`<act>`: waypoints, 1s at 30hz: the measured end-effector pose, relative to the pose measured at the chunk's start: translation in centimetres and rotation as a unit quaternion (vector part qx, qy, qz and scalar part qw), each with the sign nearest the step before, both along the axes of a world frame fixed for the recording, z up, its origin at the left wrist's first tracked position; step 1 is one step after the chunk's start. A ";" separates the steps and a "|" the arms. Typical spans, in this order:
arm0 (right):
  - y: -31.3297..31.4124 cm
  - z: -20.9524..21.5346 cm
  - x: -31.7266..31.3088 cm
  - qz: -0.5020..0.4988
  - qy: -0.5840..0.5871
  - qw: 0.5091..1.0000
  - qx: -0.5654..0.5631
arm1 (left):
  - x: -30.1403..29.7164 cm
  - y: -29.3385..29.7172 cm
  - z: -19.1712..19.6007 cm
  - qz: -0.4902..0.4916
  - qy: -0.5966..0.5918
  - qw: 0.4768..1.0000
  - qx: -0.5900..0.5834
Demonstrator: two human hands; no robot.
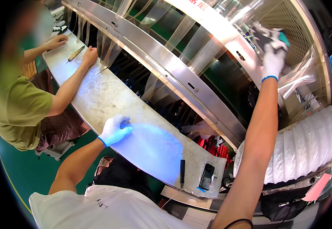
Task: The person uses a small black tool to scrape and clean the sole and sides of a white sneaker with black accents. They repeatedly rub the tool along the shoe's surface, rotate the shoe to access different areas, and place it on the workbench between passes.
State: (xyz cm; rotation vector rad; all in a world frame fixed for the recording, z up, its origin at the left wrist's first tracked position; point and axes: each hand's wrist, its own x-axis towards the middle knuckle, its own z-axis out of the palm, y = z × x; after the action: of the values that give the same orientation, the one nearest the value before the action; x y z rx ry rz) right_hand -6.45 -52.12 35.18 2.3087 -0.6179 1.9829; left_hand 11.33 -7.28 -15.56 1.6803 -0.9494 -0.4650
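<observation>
White-gloved, our right hand (274, 63) grips a blurred grey, black and teal shoe-like item (263, 36), raised in front of the perforated panel (282, 19) of the metal machine (194, 89). Our left hand (115, 129), fingers loosely curled and thumb apart, is by the near edge of the pale worktable (112, 89), well apart from the black phone (207, 173).

Pale bench (110, 91) with phone (207, 174), tool (75, 54)

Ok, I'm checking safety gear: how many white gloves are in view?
2: one glove on the left hand, at the bench; one glove on the raised right hand, holding a blurred item. More may be hidden.
</observation>
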 end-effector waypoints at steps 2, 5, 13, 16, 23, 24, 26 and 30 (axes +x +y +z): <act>6.0 -3.3 4.9 -0.067 0.204 0.977 0.016 | 1.6 1.1 -0.3 0.034 -0.031 0.999 0.021; 15.3 -15.1 6.5 0.097 0.128 0.985 -0.058 | 1.9 2.0 -0.6 0.059 -0.005 0.998 -0.004; 11.2 -47.8 -11.2 -0.117 0.395 0.896 0.163 | 1.4 1.1 -1.5 0.021 -0.229 0.973 0.002; 2.6 -47.8 -13.8 -0.233 0.383 0.854 0.264 | 1.4 1.2 -0.8 0.027 -0.234 0.972 0.011; -6.3 -48.9 -13.3 -0.263 0.413 0.759 0.428 | 1.6 1.0 -0.4 0.024 -0.186 0.982 0.021; -6.5 -48.9 -13.4 -0.259 0.407 0.761 0.435 | 1.4 0.9 -0.3 0.028 -0.177 0.984 0.017; -6.5 -49.6 -13.7 -0.243 0.392 0.766 0.448 | 1.5 0.9 -0.5 0.030 -0.183 0.982 0.023; -4.8 -49.8 -14.9 -0.162 0.316 0.809 0.470 | 1.5 0.8 -0.5 0.038 -0.193 0.980 0.014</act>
State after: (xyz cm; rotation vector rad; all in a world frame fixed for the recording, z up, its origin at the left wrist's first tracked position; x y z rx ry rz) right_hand -21.31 -56.95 -14.63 2.7488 -2.0310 0.6541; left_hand 12.86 -6.47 -16.02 1.8640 -1.1542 -0.0989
